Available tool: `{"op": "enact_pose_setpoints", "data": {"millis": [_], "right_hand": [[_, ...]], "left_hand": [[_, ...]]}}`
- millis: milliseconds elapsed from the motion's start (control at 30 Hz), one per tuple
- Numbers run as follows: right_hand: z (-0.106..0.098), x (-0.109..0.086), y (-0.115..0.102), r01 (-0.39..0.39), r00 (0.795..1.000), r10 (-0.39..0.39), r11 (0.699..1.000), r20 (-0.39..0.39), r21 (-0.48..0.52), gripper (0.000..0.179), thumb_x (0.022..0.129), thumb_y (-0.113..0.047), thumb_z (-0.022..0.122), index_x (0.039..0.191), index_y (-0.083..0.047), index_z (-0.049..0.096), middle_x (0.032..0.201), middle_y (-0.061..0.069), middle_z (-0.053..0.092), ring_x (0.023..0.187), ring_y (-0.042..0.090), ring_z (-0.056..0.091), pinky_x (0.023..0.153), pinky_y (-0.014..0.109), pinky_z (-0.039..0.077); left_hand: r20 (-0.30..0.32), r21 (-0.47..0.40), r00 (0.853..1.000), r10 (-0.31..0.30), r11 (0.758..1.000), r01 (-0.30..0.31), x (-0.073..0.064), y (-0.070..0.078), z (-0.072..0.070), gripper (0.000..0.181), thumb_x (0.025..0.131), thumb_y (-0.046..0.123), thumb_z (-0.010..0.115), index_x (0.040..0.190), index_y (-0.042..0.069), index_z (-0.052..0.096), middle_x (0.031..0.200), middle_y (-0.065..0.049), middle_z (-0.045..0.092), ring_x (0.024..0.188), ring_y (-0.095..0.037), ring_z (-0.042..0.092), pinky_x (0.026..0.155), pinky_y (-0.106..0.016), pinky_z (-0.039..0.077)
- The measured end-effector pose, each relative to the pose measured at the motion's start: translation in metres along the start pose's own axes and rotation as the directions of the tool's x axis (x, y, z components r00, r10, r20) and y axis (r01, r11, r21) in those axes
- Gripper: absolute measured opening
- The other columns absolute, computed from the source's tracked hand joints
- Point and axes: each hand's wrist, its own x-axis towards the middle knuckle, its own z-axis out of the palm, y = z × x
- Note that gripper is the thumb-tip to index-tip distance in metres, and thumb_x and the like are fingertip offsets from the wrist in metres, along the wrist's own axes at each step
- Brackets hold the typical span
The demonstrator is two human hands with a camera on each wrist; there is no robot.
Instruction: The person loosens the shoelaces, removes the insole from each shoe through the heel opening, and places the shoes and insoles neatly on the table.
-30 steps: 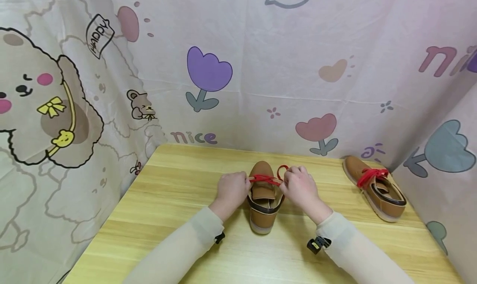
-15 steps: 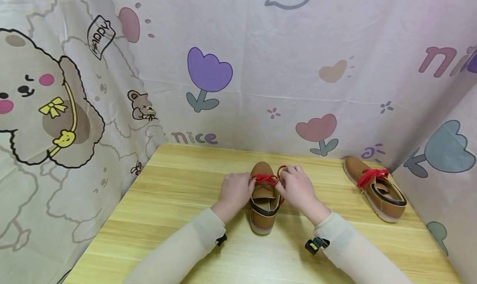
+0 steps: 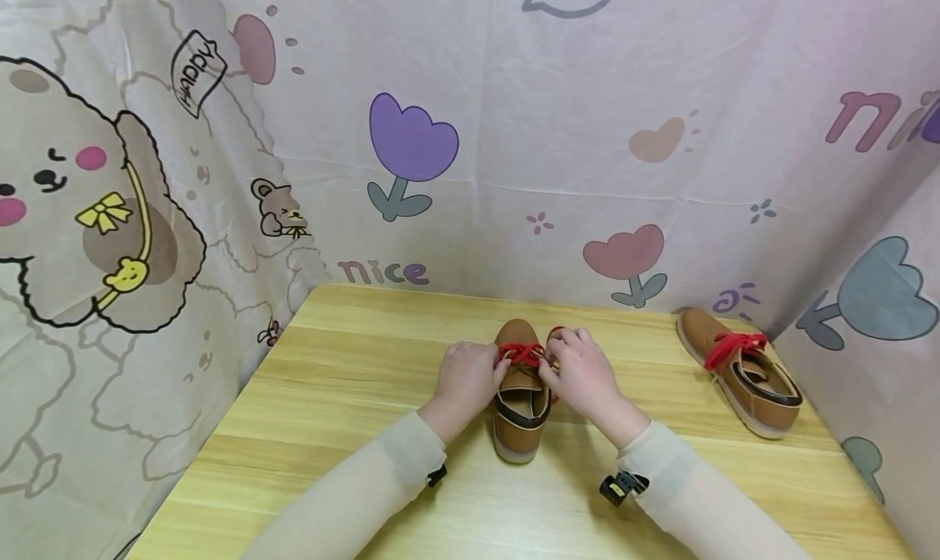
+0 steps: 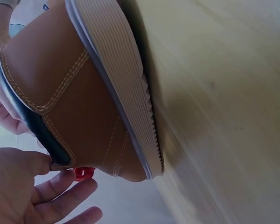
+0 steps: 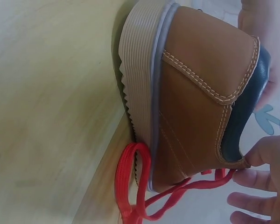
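Note:
A tan leather shoe (image 3: pixel 517 439) with a dark collar stands upright on the table, toe pointing away from me. Red shoelace (image 3: pixel 520 354) crosses its front. On the left side, my left hand (image 3: pixel 464 380) pinches the upper corner of the shoe's lacing flap between thumb and forefinger, its other fingers loose in the left wrist view. My right hand (image 3: pixel 583 374) pinches the opposite flap corner the same way. In the right wrist view, a loose lace loop (image 5: pixel 130 179) hangs beside the sole. The lace ends are partly hidden by my right hand.
A matching shoe (image 3: pixel 742 376), its red lace (image 3: pixel 737 348) tied in a bow, rests at the right end of the wooden table (image 3: pixel 330 380). Printed curtains (image 3: pixel 507 135) hang behind and along both sides. A small dark device (image 3: pixel 624 485) is strapped at my right wrist.
Both hands have drawn inward towards the shoe, closer to each other. The shoe's flaps stand nearer together, and the lace across the front spans a shorter width. The other shoe has not moved.

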Motion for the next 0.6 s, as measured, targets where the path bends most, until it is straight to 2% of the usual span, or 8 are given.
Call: {"op": "enact_pose_setpoints", "data": {"millis": [233, 300, 433, 533, 600], "right_hand": [[-0.003, -0.003, -0.001, 0.02, 1.0, -0.02, 1.0, -0.007, -0.003, 0.02, 0.085, -0.02, 0.072, 0.07, -0.015, 0.059, 0.1, 0.008, 0.067, 0.088, 0.031, 0.054, 0.074, 0.043, 0.048], [-0.005, -0.003, -0.001, 0.025, 1.0, -0.025, 1.0, -0.008, -0.002, 0.018, 0.085, -0.019, 0.072, 0.072, -0.015, 0.061, 0.101, 0.008, 0.067, 0.088, 0.031, 0.054, 0.075, 0.044, 0.049], [-0.009, -0.006, -0.001, 0.016, 1.0, -0.016, 1.0, -0.005, 0.001, 0.015, 0.085, -0.019, 0.071, 0.073, -0.015, 0.063, 0.103, 0.008, 0.067, 0.091, 0.032, 0.055, 0.078, 0.045, 0.05], [-0.01, -0.008, -0.001, 0.008, 1.0, -0.008, 1.0, 0.001, 0.002, 0.017, 0.084, -0.019, 0.071, 0.071, -0.016, 0.062, 0.103, 0.008, 0.067, 0.093, 0.031, 0.055, 0.079, 0.046, 0.05], [-0.011, -0.009, -0.001, 0.008, 1.0, -0.008, 1.0, 0.004, 0.001, 0.018, 0.084, -0.019, 0.071, 0.07, -0.017, 0.061, 0.103, 0.007, 0.067, 0.094, 0.031, 0.055, 0.079, 0.046, 0.05]], "left_hand": [[0.036, 0.01, 0.999, 0.007, 1.0, -0.007, -0.002, -0.004, -0.003, 0.037, 0.1, 0.046, 0.057, 0.08, 0.017, 0.066, 0.08, -0.001, 0.072, 0.086, -0.023, 0.068, 0.093, -0.042, 0.049], [0.019, 0.016, 1.0, 0.024, 1.0, -0.025, -0.002, -0.007, -0.004, 0.037, 0.101, 0.045, 0.056, 0.08, 0.016, 0.067, 0.079, -0.002, 0.072, 0.084, -0.024, 0.068, 0.09, -0.042, 0.05], [-0.054, 0.008, 0.997, 0.052, 0.999, -0.051, 0.001, -0.012, -0.005, 0.034, 0.101, 0.036, 0.057, 0.076, 0.014, 0.067, 0.075, -0.003, 0.071, 0.08, -0.025, 0.068, 0.083, -0.042, 0.053], [-0.084, -0.022, 0.995, 0.046, 0.999, -0.048, 0.004, -0.016, -0.006, 0.03, 0.1, 0.028, 0.058, 0.077, 0.013, 0.068, 0.075, -0.003, 0.071, 0.078, -0.025, 0.068, 0.083, -0.043, 0.054], [-0.08, -0.04, 0.996, 0.029, 0.999, -0.033, 0.007, -0.019, -0.005, 0.026, 0.1, 0.026, 0.058, 0.081, 0.013, 0.07, 0.076, -0.002, 0.071, 0.079, -0.025, 0.068, 0.083, -0.043, 0.054]]}}
